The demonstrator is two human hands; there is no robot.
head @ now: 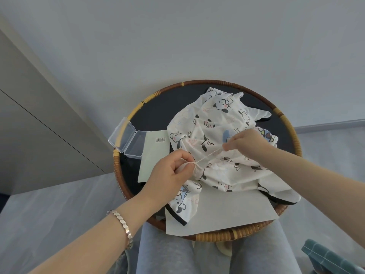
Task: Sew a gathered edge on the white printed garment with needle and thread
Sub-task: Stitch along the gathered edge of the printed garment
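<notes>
Head view: white printed garment (215,123) lies heaped on the woven tray (116,165), its gathered edge pinched in the left hand (167,175). Thread (209,155) runs taut from that pinch to the right hand (246,141), whose fingers are closed on it. Overpulling could snap it.

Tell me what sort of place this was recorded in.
Probably a room at home, not a workshop. The person sits with a round rattan tray at the knees as a work surface. A pale sheet-like cover spreads on both sides, and a plain wall and a cabinet-like panel stand behind.
</notes>
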